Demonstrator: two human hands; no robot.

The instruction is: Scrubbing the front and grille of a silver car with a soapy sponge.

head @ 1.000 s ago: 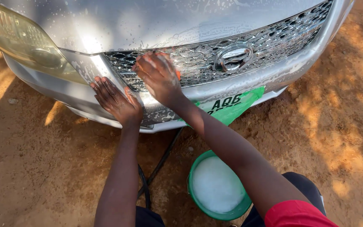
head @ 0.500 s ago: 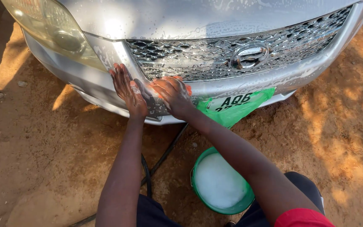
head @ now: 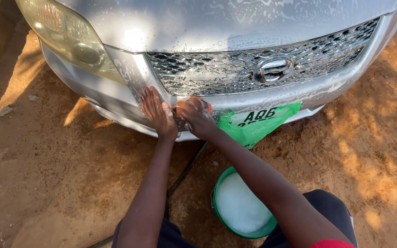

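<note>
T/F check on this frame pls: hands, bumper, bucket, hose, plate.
1. Both hands are on the silver car's front bumper. True: the left hand lies flat on it and the right hand presses an orange sponge to it.
2. The green bucket is empty. False: it is full of white foam.
3. The bucket sits on the car's hood. False: it stands on the dirt ground, beside the right arm.
4. A dark hose runs on the ground under the bumper. True.
5. The green plastic hangs over the number plate. True.
</note>
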